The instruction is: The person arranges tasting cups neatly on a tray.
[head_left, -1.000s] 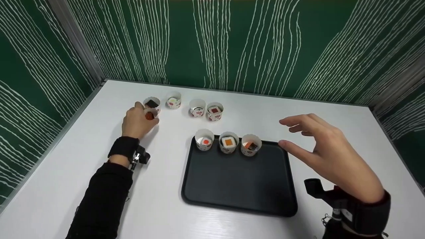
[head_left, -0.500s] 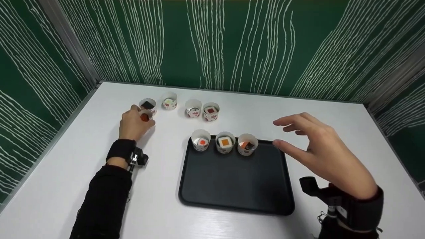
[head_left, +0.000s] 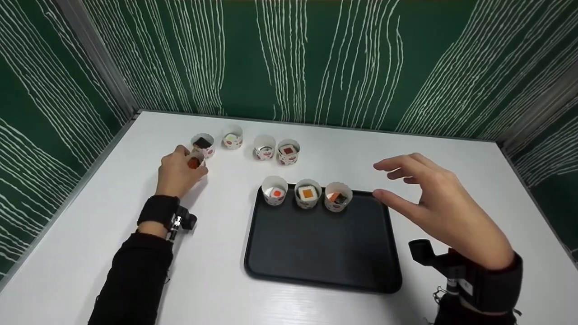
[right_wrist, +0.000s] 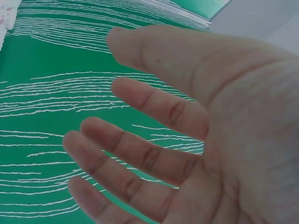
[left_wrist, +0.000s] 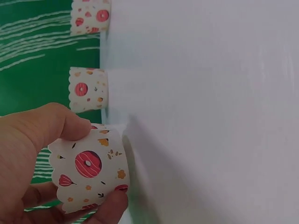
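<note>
My left hand [head_left: 177, 170] grips a white paper cup [left_wrist: 88, 163] printed with pink doughnuts, thumb on one side and fingers on the other. In the head view an orange-red topped piece [head_left: 194, 163] shows inside it. Right behind is a second paper cup [head_left: 207, 152] holding a dark-topped piece [head_left: 202, 143]. My right hand [head_left: 429, 194] hovers over the right back corner of the black tray [head_left: 320, 253], thumb and fingers spread apart, holding nothing. Along the tray's back edge stand three cups: the left cup [head_left: 274, 198], the middle cup [head_left: 307, 203] and the right cup [head_left: 336, 206].
Farther back on the white table [head_left: 216, 253] stand a cup with a pale piece [head_left: 232, 140], another cup [head_left: 264, 151] and a cup with a red-centred piece [head_left: 288, 155]. A green wall [head_left: 248, 67] with white wavy lines rises behind the table.
My left hand has drawn its cup slightly left and toward me, away from the cup with the dark-topped piece. The right hand keeps its pose. The head view has shifted a little.
</note>
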`<state>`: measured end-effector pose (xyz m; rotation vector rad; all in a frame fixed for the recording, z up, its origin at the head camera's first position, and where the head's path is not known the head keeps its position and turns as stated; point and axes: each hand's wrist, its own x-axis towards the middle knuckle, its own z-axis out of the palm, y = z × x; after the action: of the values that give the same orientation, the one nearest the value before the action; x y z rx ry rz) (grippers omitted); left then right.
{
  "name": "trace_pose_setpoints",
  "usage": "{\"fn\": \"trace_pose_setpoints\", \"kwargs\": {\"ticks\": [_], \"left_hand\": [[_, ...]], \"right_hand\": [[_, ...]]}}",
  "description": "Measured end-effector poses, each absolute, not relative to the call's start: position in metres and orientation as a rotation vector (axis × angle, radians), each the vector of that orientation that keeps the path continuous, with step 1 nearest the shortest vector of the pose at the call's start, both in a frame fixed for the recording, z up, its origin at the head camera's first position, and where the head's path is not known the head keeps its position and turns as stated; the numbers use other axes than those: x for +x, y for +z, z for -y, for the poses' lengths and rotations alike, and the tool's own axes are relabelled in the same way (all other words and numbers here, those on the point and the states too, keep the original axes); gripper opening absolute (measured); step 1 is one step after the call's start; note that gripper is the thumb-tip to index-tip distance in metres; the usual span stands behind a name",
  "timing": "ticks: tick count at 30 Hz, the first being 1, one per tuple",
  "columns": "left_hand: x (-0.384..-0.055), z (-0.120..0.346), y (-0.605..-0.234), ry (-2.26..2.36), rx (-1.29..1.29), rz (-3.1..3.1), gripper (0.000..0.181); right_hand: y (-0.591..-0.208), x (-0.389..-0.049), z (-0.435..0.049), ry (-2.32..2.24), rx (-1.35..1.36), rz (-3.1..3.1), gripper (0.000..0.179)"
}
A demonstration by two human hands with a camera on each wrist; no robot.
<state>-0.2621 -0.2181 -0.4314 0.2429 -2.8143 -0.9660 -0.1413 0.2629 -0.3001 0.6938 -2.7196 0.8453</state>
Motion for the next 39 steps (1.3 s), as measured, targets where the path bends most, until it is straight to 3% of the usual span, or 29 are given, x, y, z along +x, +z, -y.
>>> {"fn": "trace_pose_setpoints", "kwargs": {"ticks": [15, 39], "left_hand": [[-0.243, 0.202, -0.404, -0.968, 0.217, 2.839, 0.057], [-0.206, 0.125, -0.344, -1.106, -0.183, 2.611, 0.046]], "right_hand": [[-0.3, -0.143, -0.263, 0.859, 0.649, 2.776, 0.04], [-0.305, -0.146, -0.267, 0.87, 0.658, 2.749, 0.05]]}}
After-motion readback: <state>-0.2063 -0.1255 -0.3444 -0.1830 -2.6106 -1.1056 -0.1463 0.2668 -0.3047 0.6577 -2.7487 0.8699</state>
